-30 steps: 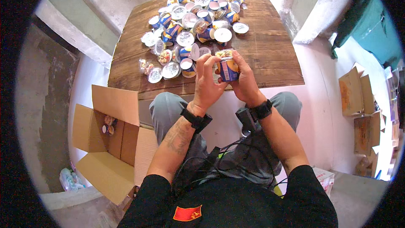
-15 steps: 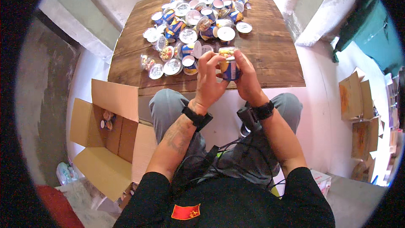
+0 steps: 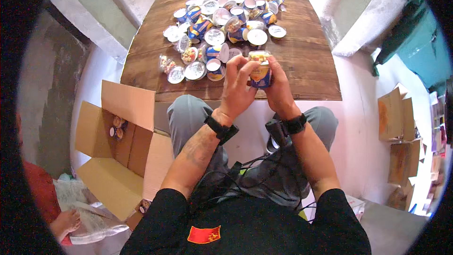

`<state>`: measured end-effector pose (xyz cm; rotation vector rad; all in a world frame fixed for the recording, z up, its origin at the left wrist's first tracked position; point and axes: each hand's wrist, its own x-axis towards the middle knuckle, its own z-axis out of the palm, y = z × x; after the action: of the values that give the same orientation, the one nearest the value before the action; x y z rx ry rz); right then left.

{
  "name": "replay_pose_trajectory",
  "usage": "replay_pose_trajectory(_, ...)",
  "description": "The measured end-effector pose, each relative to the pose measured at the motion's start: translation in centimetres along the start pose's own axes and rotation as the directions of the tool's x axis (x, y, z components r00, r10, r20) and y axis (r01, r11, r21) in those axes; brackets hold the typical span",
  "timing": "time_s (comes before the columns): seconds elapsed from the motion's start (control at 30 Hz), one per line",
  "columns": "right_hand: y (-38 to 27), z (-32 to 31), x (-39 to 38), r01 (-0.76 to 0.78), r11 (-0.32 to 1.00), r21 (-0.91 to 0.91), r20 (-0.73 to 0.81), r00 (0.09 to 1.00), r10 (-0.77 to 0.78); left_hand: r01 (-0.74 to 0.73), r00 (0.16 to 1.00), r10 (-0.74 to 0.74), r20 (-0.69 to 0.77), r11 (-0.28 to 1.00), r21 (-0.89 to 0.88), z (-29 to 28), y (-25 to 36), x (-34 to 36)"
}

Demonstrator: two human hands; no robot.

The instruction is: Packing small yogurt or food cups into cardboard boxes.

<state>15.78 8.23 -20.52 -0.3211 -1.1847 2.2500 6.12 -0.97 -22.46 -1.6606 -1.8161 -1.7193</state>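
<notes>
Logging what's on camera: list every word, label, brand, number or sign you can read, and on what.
No text reads clearly.
Held blue-yellow cup: print too small.
White lids: dark marks, blurred.
Brown cartons, right: faint marks, blurred.
Red patch: yellow emblem, no legible words.

The black short-sleeved shirt (image 3: 273, 229) bears a yellow-edged red patch (image 3: 204, 234); the trousers (image 3: 188, 114) are grey, dark cables (image 3: 237, 166) lying across them. Black wrist straps (image 3: 296, 123) carry boxy black modules (image 3: 229, 134), and a tattoo (image 3: 196, 150) marks the left forearm (image 3: 180, 174).
</notes>
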Motion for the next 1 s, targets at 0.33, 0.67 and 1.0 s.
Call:
replay_pose_trajectory(0.33, -0.3, -0.2, 0.0, -0.046, 0.998, 0.041, 0.063, 0.997, 0.043, -0.134, 0.990, 0.136, -0.021, 0.988, 0.072, -0.3, -0.5, 0.6)
replay_pose_trajectory(0.67, -0.4, 1.1, -0.3, 0.154, 0.986, -0.071, -0.216, 0.962, -0.166, -0.287, 0.958, 0.276, 0.076, 0.926, 0.244, -0.3, -0.4, 0.2)
replay_pose_trajectory(1.0, -1.7, -1.3, -0.2, -0.161, 0.958, 0.237, 0.019, 0.987, 0.161, -0.308, 0.951, 0.295, 0.094, 0.931, 0.198, -2.9, 5.4, 0.9)
